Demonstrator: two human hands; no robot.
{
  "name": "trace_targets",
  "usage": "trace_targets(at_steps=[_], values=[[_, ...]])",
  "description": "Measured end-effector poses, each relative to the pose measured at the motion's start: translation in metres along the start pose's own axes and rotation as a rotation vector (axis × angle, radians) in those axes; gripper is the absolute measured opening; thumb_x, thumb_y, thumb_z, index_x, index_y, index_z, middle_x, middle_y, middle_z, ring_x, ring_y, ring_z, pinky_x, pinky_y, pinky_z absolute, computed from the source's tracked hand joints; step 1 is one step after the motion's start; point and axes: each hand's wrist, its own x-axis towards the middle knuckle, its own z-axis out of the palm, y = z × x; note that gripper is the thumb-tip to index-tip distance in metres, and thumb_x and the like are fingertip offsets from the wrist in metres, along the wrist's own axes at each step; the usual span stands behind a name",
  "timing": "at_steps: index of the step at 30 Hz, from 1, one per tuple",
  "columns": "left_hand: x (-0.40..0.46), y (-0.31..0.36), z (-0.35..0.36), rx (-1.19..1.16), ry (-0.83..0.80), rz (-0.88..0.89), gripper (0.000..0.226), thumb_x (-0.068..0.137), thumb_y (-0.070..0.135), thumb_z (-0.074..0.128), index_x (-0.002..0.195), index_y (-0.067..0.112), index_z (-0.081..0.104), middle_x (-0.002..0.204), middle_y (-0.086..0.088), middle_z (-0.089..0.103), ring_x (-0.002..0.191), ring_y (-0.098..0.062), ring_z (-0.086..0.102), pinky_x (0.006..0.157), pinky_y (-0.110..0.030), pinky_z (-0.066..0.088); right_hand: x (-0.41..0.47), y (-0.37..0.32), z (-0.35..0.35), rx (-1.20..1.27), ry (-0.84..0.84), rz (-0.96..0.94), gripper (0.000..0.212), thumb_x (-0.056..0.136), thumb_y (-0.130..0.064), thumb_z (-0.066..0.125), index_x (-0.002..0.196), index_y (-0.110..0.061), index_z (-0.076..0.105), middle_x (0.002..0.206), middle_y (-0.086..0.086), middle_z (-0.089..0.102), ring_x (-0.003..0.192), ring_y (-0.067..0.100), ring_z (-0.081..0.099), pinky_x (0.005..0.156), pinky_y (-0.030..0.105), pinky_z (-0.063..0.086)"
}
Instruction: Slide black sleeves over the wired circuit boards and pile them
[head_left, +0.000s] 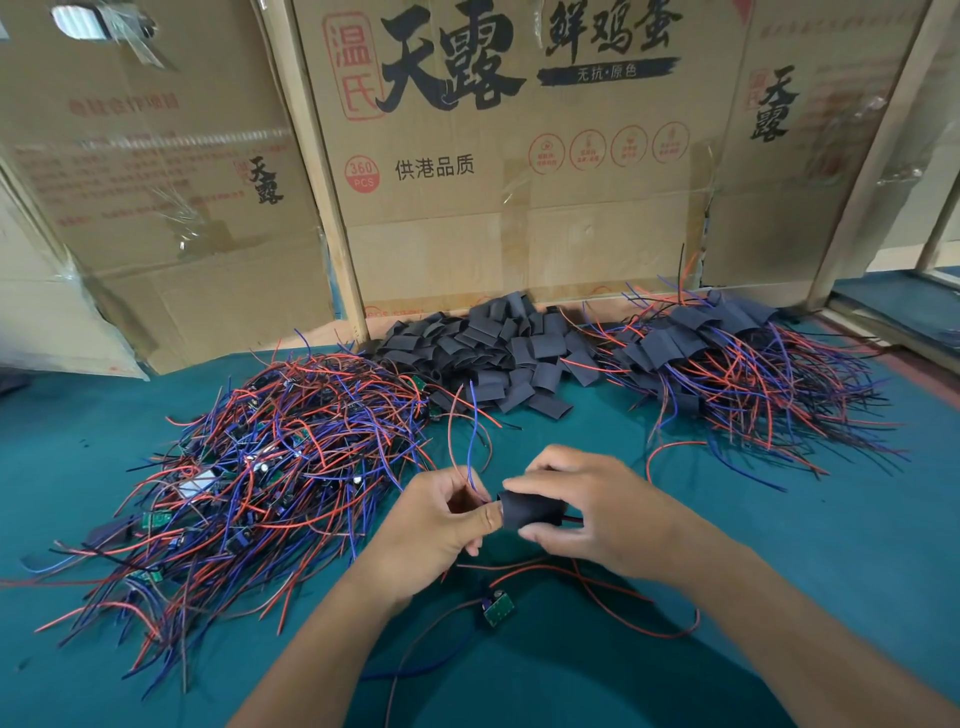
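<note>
Right hand (587, 512) pinches the soft, light sleeve (535, 512) by its edges while left hand (441, 514), just beside, grips the wires (467, 467) feeding in; beyond lie spare sleeves (498, 353), and finished ones (727, 353) farther right.

Assembly workshop: wired boards (249, 467) heaped (cardboard (519, 208) backdrop).
</note>
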Motion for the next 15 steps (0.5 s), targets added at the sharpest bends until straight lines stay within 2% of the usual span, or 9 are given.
trace_targets(at_steps=[2, 6, 8, 10, 12, 15], values=[[0.0, 0.0, 0.002, -0.036, -0.002, -0.042, 0.054, 0.066, 0.046, 0.079, 0.083, 0.0, 0.059, 0.058, -0.007, 0.058, 0.053, -0.016, 0.051, 0.058, -0.024, 0.043, 0.0, 0.0, 0.001, -0.001, 0.001, -0.006, 0.034, 0.089, -0.031, 0.068, 0.121, -0.021, 0.066, 0.109, -0.007, 0.057, 0.092, 0.013, 0.056, 0.086, 0.034, 0.046], [-0.001, -0.001, 0.004, -0.186, -0.037, -0.121, 0.026, 0.073, 0.024, 0.078, 0.088, 0.005, 0.068, 0.065, -0.012, 0.062, 0.058, -0.016, 0.059, 0.061, -0.025, 0.052, 0.001, 0.0, 0.001, 0.075, 0.0, 0.014, 0.032, 0.088, -0.03, 0.071, 0.12, -0.026, 0.067, 0.103, -0.007, 0.057, 0.091, 0.011, 0.056, 0.085, 0.028, 0.045], [-0.002, 0.0, 0.004, -0.232, -0.064, -0.113, 0.021, 0.074, 0.022, 0.08, 0.085, 0.006, 0.071, 0.067, -0.014, 0.063, 0.06, -0.017, 0.061, 0.062, -0.026, 0.054, 0.001, 0.0, 0.0, 0.112, -0.003, 0.037, 0.029, 0.086, -0.033, 0.071, 0.115, -0.033, 0.066, 0.098, -0.011, 0.059, 0.091, 0.008, 0.055, 0.084, 0.024, 0.045], [-0.003, 0.002, 0.003, -0.232, -0.077, -0.083, 0.021, 0.073, 0.025, 0.085, 0.081, 0.009, 0.074, 0.068, -0.014, 0.063, 0.061, -0.018, 0.062, 0.062, -0.026, 0.054, 0.001, -0.001, -0.002, 0.174, -0.013, 0.105, 0.022, 0.085, -0.04, 0.07, 0.106, -0.037, 0.066, 0.09, -0.011, 0.065, 0.085, 0.007, 0.058, 0.079, 0.025, 0.047], [-0.004, 0.004, 0.003, -0.238, -0.082, -0.064, 0.022, 0.072, 0.028, 0.087, 0.079, 0.011, 0.075, 0.067, -0.012, 0.063, 0.06, -0.017, 0.061, 0.062, -0.026, 0.053, 0.001, -0.001, -0.006, 0.292, -0.028, 0.194, 0.015, 0.084, -0.042, 0.068, 0.095, -0.032, 0.066, 0.08, -0.01, 0.069, 0.073, 0.006, 0.06, 0.069, 0.025, 0.048], [-0.004, 0.005, 0.005, -0.307, -0.109, -0.055, 0.021, 0.069, 0.025, 0.086, 0.08, 0.011, 0.076, 0.069, -0.012, 0.063, 0.06, -0.018, 0.061, 0.062, -0.028, 0.053, 0.002, -0.003, -0.011, 0.456, -0.049, 0.254, 0.007, 0.088, -0.029, 0.07, 0.087, -0.022, 0.067, 0.066, -0.006, 0.067, 0.06, 0.006, 0.055, 0.058, 0.018, 0.04]])
